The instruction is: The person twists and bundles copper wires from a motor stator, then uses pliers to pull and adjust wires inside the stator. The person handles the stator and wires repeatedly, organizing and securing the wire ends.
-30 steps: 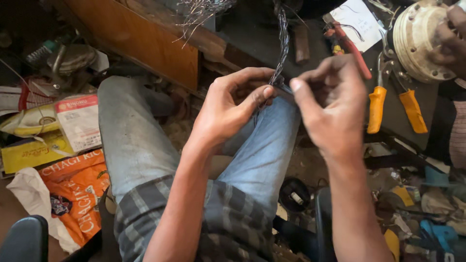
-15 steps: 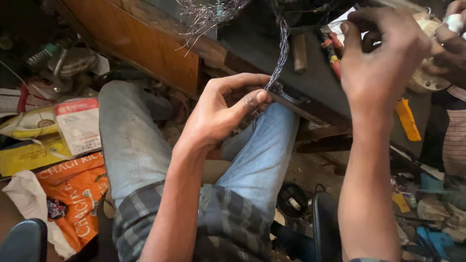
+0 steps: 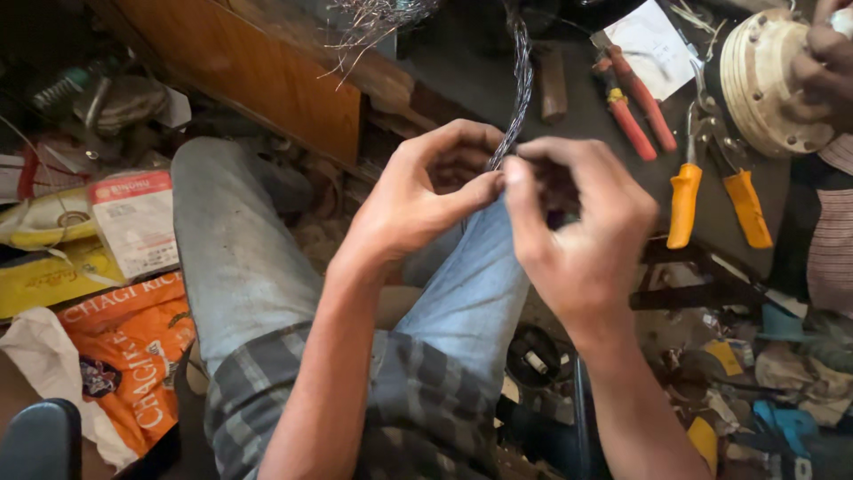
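Wire bundle: I see a thin twisted bundle of grey wire strands (image 3: 519, 84) dropping from a loose tangle of wire (image 3: 378, 18) at the bench edge straight down to my fingers, above my knee.
Left hand: my left hand (image 3: 426, 191) is curled shut, thumb pressed to forefinger right on the lower end of the strands.
Right hand: my right hand (image 3: 573, 218) meets it from the other side, thumb and fingertips closed on the same spot, the two pinches touching.
Done so far: I judge the upper run is already twisted together, since it hangs as one tight cord rather than loose hairs.
Left to do: the end inside my fingers is hidden, so I cannot tell how much untwisted wire remains; the tangle above looks unworked.
Tools: orange-handled pliers (image 3: 715, 191) and a red-handled tool (image 3: 635, 111) lie untouched on the dark bench (image 3: 462, 71), well clear of both hands.
Nearby: another person's hand (image 3: 822, 62) rests on a round cream-coloured flanged part (image 3: 764, 84) at the far right.
Floor: orange bag (image 3: 124, 347) and yellow packets beside my left leg.
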